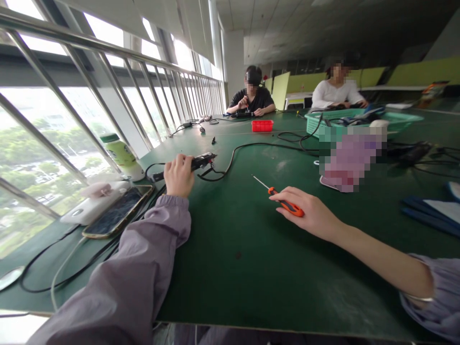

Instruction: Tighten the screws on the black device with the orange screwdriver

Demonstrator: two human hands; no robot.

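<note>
My left hand [179, 175] is wrapped round a long black electrical device [203, 162] above the left part of the green table [223, 268]. Inner parts and thin wires show at the device's far end, and its other end sticks out past my wrist side; the grip itself is hidden by my fingers. In my right hand [312, 211] is a screwdriver [292, 208] with an orange and black handle. Its thin metal shaft points up and left, apart from the device. A black cable [247, 144] curves across the table near the device.
Left of my arm lie a phone [115, 211], a white case-like thing [81, 209] and a green bottle [124, 155]. Farther off are a red box [262, 126] and a green basket [311, 125]. Two people [251, 98] sit at the far side. A metal railing [108, 72] borders the left.
</note>
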